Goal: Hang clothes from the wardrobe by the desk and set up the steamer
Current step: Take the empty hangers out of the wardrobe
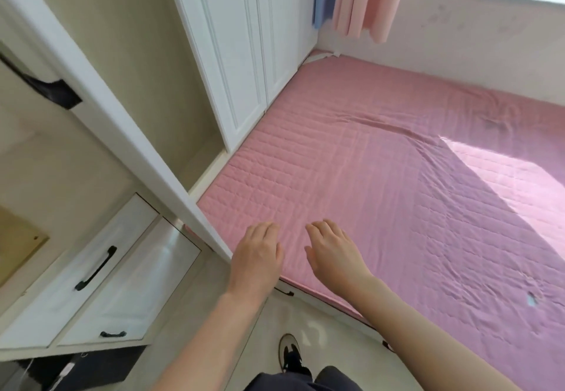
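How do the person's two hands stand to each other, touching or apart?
Apart. The head view shows a strip of the pink bed cover between the left hand and the right hand. Both hold nothing.

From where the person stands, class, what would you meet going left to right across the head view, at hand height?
In order: black drawer handle → lower end of the white wardrobe door → left hand → right hand → pink bed cover.
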Demonstrator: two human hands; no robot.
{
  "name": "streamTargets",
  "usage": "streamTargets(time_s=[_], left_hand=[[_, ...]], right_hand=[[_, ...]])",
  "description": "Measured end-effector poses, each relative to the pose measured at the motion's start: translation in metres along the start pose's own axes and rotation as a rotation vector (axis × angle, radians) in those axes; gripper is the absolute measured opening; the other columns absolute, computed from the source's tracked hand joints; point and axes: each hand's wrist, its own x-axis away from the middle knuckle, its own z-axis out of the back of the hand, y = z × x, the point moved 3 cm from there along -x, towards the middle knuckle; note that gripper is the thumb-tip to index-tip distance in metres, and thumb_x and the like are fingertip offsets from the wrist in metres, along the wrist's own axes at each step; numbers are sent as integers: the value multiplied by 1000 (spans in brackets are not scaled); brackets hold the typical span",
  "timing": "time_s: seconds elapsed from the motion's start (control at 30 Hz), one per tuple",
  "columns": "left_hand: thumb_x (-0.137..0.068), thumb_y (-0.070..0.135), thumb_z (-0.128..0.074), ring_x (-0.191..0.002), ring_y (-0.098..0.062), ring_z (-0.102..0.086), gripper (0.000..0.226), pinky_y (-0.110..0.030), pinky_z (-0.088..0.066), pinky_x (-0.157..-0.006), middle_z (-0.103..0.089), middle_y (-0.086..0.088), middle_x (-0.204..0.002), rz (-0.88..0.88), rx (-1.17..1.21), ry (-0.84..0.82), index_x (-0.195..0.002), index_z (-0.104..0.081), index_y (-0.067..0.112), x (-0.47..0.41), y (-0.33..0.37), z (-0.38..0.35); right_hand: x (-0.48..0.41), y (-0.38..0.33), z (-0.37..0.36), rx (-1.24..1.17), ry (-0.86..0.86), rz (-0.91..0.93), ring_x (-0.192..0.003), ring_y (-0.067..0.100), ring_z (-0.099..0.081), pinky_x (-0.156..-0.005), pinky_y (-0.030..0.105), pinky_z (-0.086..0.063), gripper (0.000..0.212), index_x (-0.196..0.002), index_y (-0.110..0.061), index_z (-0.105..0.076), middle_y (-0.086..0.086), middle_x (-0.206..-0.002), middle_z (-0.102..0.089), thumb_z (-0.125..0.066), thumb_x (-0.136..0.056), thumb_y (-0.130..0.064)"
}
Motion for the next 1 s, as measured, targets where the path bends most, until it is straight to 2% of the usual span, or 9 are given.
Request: streamTargets(time_s=[0.13, 0.23, 0.33, 0.6, 0.83, 1.0], left_hand=[[-90, 13, -54, -109, -22, -53, 31, -32, -49, -86, -61, -5, -118, 66, 11, 31, -121, -58, 8, -33, -8, 9], [-91, 14, -53, -108, -24, -53, 39, -33, -51, -79, -60, -7, -118, 129, 28, 80, -129, -52, 9, -56, -12, 18], [-92, 15, -54, -112, -24, -52, 43, -34, -50, -83, -59, -8, -121, 176, 35, 126, -134, -48, 9, -78, -16, 27], [-86, 9, -61, -102, -28, -59, 33, -39, -51, -81, -66, -10, -110, 299, -53, 305, -119, -60, 6, -139, -33, 47], [-85, 8, -63, -107, -28, -58, 36, -40, -49, -86, -66, -8, -112, 416, -99, 449, -120, -61, 8, -203, -51, 73], [-87, 10, -60, -110, -29, -57, 34, -41, -50, -86, -66, -9, -115, 537, -157, 512, -121, -60, 7, -240, -75, 95]], right_hand=[[-37, 3, 6, -14, -3, 29, -109, 32, -59, -90, 38, -52, 34, -111, -5, -61, 10, -108, -64, -68, -82, -23], [-63, 4, 11, -22, -11, 70, -113, 33, -54, -96, 39, -48, 32, -116, -4, -58, 11, -115, -61, -59, -89, -22], [-89, 5, 17, -27, 3, 106, -116, 34, -53, -96, 39, -47, 31, -115, -4, -58, 12, -116, -61, -60, -89, -21], [-178, 11, 31, -47, -1, 211, -119, 32, -49, -99, 38, -43, 31, -120, -6, -53, 11, -120, -57, -49, -94, -23], [-270, 12, 51, -53, 30, 357, -114, 29, -50, -98, 34, -41, 29, -119, -6, -53, 10, -117, -57, -48, -93, -18], [-332, 1, 65, -51, 57, 494, -112, 30, -51, -100, 36, -42, 27, -116, -5, -55, 10, -112, -59, -48, -94, -19]])
